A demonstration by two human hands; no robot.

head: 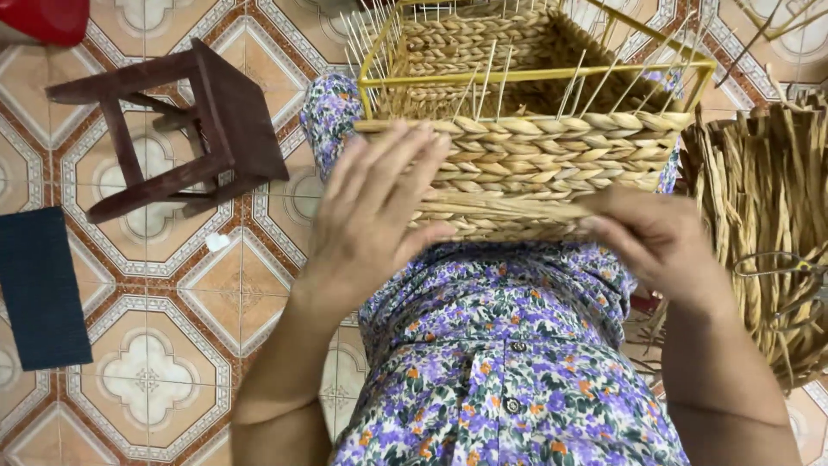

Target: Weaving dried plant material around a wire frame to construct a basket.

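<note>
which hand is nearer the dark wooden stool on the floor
Left. The left hand lies flat on the woven basket, just right of the stool. The right hand pinches straw strands at the basket's far side.

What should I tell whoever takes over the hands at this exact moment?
Left hand: open, fingers spread, pressed flat on the near wall of the half-woven straw basket on its yellow metal frame, which rests on the lap.
Right hand: pinching a flat pale straw strand that runs across the near wall.
Done: several braided rows around the lower frame.
Left: thin upright stakes above the top row stand bare.
Nearby: loose dried straw bundle on the right, dark wooden stool on the left.
</note>
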